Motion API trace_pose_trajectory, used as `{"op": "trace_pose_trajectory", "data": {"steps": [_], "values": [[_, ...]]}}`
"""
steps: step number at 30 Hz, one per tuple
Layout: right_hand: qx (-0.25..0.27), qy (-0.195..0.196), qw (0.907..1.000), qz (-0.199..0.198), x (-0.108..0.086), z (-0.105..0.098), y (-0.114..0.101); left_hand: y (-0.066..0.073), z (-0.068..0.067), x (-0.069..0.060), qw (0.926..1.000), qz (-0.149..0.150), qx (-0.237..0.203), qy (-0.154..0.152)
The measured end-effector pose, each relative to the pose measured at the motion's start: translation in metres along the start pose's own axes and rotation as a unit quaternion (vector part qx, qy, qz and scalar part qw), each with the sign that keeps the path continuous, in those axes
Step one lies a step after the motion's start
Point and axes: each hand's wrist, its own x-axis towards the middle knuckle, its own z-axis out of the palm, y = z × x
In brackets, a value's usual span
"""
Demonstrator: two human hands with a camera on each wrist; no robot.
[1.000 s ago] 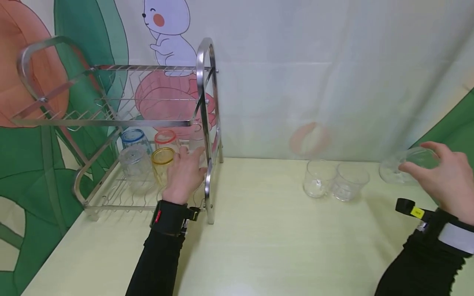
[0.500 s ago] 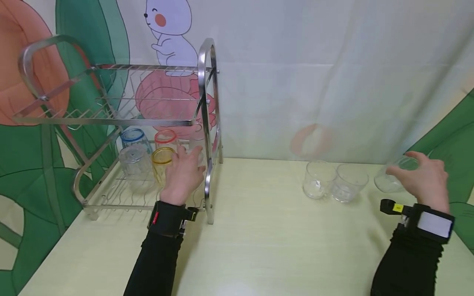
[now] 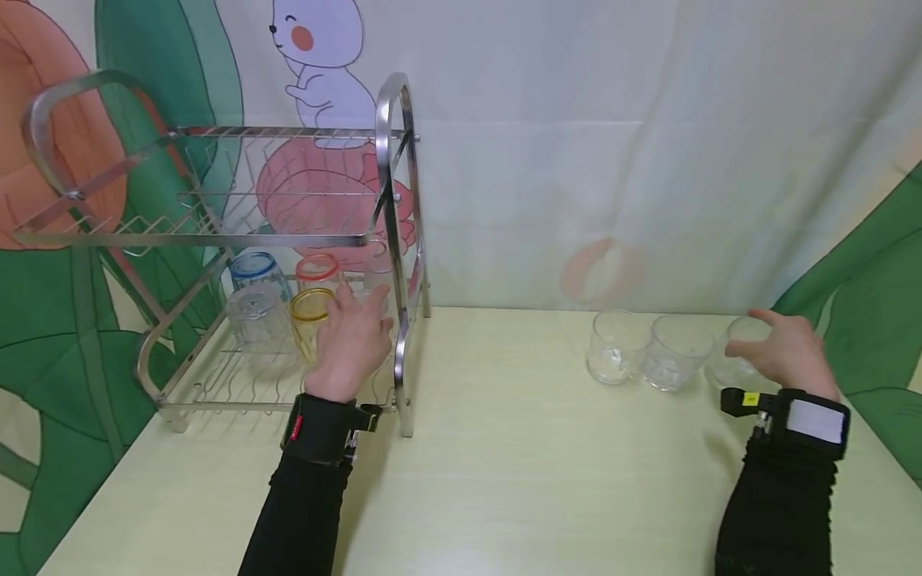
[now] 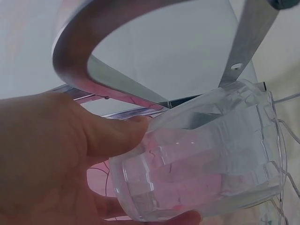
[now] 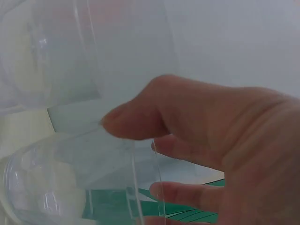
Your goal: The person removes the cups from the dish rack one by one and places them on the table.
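My left hand (image 3: 349,344) grips an upturned clear glass (image 4: 197,164) on the lower shelf of the metal dish rack (image 3: 288,240), thumb near its base and fingers round the far side. Close beside that hand stands a yellow-rimmed glass (image 3: 308,320). At the right of the table, my right hand (image 3: 788,356) holds an upright clear glass (image 5: 70,183) near its rim, between thumb and fingers. To its left stand two more clear glasses, a wider glass (image 3: 677,352) and a taller glass (image 3: 612,352).
Also on the lower shelf are a blue-rimmed glass (image 3: 255,272), a red-rimmed glass (image 3: 319,272) and clear glasses, one (image 3: 259,320) at the front left. The rack's side frame (image 3: 399,352) rises just right of my left hand. A printed curtain (image 3: 533,200) hangs behind the table.
My right hand has moved left with its clear glass, bringing it beside the wider glass. My left hand has stayed on its glass in the rack.
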Motion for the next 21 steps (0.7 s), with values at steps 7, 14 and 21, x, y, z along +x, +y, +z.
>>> {"op": "trace_pose_trajectory", "data": {"steps": [7, 14, 21], "values": [[-0.002, -0.026, 0.9997, -0.004, 0.004, 0.002, 0.0, 0.0, -0.003, -0.002, 0.9999, 0.002, -0.005, -0.008], [-0.013, -0.033, 0.9992, -0.018, 0.012, 0.007, -0.001, -0.002, -0.008, -0.004, 1.0, -0.006, -0.006, -0.001], [-0.022, -0.056, 0.9979, -0.025, 0.014, 0.007, 0.001, 0.0, -0.009, -0.003, 0.9997, -0.013, -0.013, -0.013]]}}
